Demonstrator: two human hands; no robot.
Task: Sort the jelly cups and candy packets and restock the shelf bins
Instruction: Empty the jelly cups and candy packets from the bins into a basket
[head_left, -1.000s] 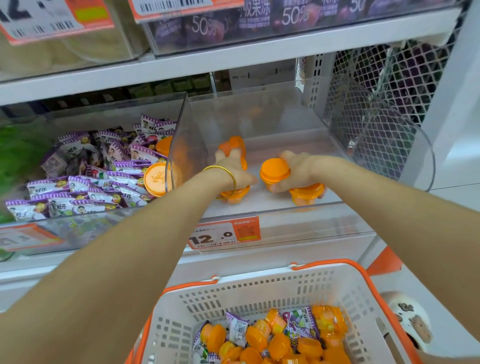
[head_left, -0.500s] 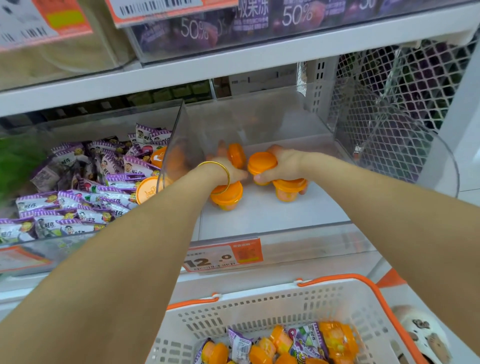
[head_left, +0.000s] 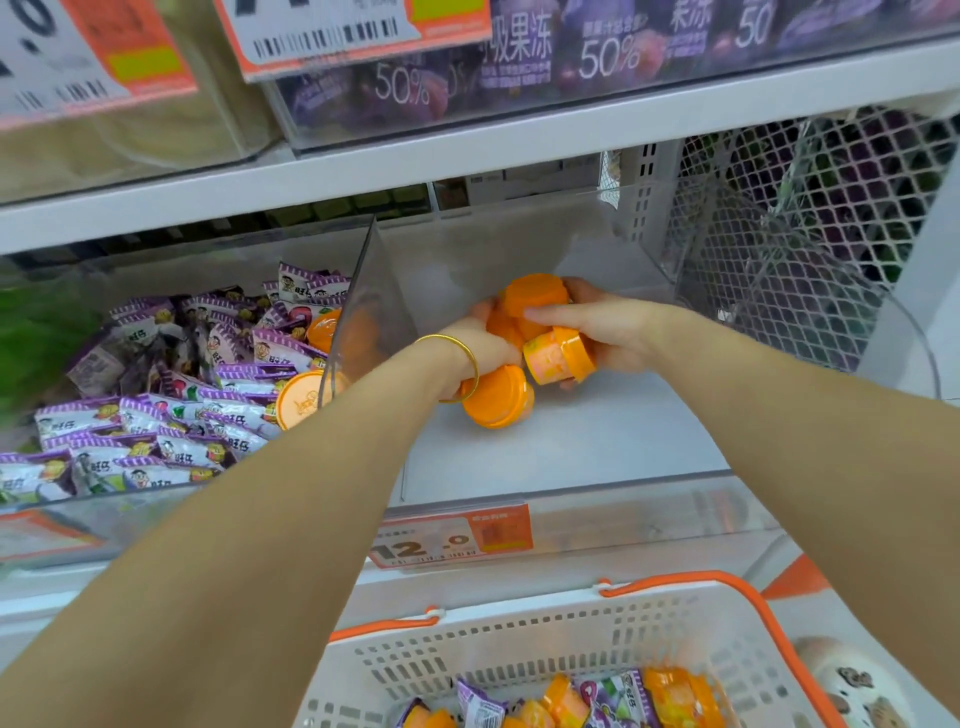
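Orange jelly cups (head_left: 535, 293) held inside the clear bin (head_left: 571, 441).
The left hand (head_left: 483, 343) and right hand (head_left: 613, 332), close together, each clutch cups.

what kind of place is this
Most likely a shop's sweets aisle: price tags along the shelving, clear bins holding candy packets and jelly cups, and a shopping basket below.
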